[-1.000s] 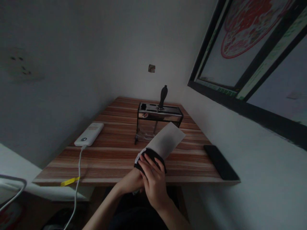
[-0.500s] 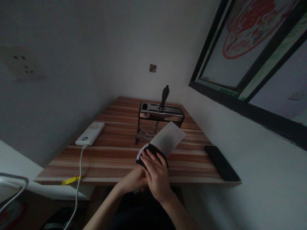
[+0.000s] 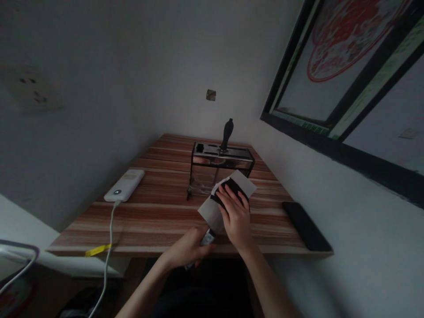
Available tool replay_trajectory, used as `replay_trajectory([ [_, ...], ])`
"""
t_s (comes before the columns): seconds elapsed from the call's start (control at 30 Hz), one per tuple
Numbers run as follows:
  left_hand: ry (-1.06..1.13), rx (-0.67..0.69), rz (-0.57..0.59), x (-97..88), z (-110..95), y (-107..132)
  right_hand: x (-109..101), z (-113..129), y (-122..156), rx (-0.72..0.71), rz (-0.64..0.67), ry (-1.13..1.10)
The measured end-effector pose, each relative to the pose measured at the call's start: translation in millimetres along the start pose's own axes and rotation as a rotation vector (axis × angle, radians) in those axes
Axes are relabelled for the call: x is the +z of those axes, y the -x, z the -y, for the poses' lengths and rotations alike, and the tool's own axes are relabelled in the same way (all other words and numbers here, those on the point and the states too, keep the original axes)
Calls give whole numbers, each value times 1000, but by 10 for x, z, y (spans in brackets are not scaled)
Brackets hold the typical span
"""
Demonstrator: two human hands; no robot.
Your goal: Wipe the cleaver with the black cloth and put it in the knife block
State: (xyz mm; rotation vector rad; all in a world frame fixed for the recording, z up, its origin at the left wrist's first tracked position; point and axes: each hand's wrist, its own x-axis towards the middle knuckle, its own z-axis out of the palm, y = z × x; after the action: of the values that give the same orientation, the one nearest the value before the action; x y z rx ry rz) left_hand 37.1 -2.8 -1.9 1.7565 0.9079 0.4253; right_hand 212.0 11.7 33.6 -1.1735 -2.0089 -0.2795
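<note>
**Cleaver blade wiped with a dark cloth over the table edge**

Head view: a broad pale cleaver blade (image 3: 215,207) is held over the near edge of the wooden table (image 3: 159,212). Its handle (image 3: 202,244) is gripped by the left hand (image 3: 187,251), whose fingers are closed around it. A dark cloth (image 3: 230,189) is pressed flat on the far part of the blade by the right hand (image 3: 236,216); its fingers (image 3: 232,201) lie nearly straight and spread over the cloth, with no curl seen. Just beyond the fingertips stands a metal knife rack (image 3: 220,165), with 1 black handle (image 3: 227,132) upright in it. Well left of the left hand lies a white power bank (image 3: 124,184) with its cable (image 3: 107,251). To the right of the right hand a black phone (image 3: 304,225) lies flat.
</note>
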Motion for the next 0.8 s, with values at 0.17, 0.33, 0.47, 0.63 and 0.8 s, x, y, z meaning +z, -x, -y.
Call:
replay_trajectory([
  [0.17, -11, -19, 16, -5, 1, 3, -82, -250, -153, 35, -81, 59],
  [0.33, -38, -29, 21, -13, -20, 11, -151, -450, -252, 67, -163, 97],
  [0.47, -49, -30, 33, -20, -34, 19, -167, -483, -255, 94, -177, 99],
  [0.63, -27, -36, 38, -17, -26, 20, -164, -438, -216, 85, -181, 89],
  [0.8, -2, -54, 41, -7, -7, 12, -125, -385, -148, 80, -167, 69],
])
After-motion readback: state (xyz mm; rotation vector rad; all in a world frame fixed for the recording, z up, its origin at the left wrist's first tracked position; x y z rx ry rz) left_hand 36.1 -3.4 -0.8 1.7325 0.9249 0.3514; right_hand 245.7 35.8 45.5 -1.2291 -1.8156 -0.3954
